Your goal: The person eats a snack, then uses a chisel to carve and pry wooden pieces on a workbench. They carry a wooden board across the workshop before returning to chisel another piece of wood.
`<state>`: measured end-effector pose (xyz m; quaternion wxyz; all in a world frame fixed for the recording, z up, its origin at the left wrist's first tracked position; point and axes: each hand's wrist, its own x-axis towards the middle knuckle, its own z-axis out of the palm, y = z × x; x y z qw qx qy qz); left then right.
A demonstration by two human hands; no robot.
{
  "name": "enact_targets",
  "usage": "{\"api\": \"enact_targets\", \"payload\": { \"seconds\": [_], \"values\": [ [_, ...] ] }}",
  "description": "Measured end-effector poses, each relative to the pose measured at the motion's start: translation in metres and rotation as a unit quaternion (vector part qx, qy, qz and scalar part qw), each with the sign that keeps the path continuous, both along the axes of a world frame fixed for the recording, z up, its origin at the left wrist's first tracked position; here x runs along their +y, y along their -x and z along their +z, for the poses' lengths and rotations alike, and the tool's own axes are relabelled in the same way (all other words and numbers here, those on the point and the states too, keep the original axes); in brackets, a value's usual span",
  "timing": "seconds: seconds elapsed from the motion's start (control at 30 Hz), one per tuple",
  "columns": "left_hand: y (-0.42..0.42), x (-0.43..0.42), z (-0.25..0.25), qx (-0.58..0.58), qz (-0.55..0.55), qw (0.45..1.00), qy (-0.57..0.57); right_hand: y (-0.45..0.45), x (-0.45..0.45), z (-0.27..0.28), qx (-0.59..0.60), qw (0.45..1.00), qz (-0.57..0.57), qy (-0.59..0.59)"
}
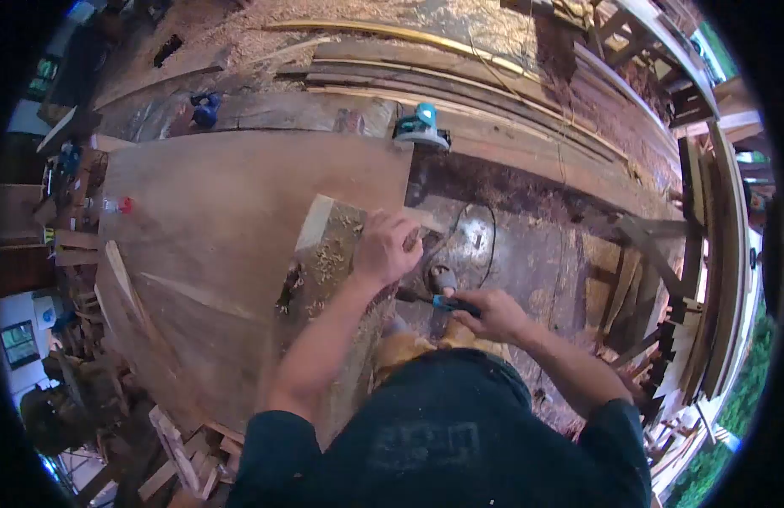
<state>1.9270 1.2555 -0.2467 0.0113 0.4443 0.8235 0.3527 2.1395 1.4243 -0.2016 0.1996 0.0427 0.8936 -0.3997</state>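
Observation:
My left hand (pixel 387 247) is over a thick wooden timber (pixel 345 227) strewn with small wood chips. Its fingers are curled closed, and whatever they hold is hidden from above. In my right hand (pixel 498 314), to the right of the timber and in front of my body, is a tool with a blue-and-black handle (pixel 447 302). The dark far end of that tool points left toward the timber's side; its kind does not show clearly.
A large plywood sheet (pixel 205 203) lies under and left of the timber. Beyond it stands a teal circular saw (pixel 422 127). A dark blue power tool (pixel 205 110) sits farther left. Long boards (pixel 459 76) lie at the back, and scrap wood (pixel 176 449) is piled lower left.

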Motion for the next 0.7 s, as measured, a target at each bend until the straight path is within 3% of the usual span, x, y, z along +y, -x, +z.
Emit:
{"api": "enact_targets", "payload": {
  "seconds": [0.17, 0.23, 0.43, 0.57, 0.7],
  "values": [
    [0.002, -0.005, 0.007, -0.015, -0.008, 1.0, 0.002, -0.009, -0.002, -0.021, 0.068, 0.99, -0.056, 0.109],
    [0.007, -0.006, 0.006, -0.02, -0.021, 1.0, 0.004, -0.002, -0.006, -0.019, -0.05, 0.997, -0.042, 0.036],
    [0.016, -0.006, -0.012, -0.068, -0.045, 0.996, -0.035, 0.024, -0.012, -0.015, -0.131, 0.991, -0.021, -0.013],
    [0.018, -0.006, -0.015, -0.078, -0.037, 0.994, -0.064, 0.068, -0.022, 0.032, -0.18, 0.978, 0.042, -0.091],
    [0.02, -0.008, -0.014, -0.116, -0.032, 0.988, -0.093, 0.092, -0.046, 0.08, -0.305, 0.933, 0.035, -0.187]
  ]
}}
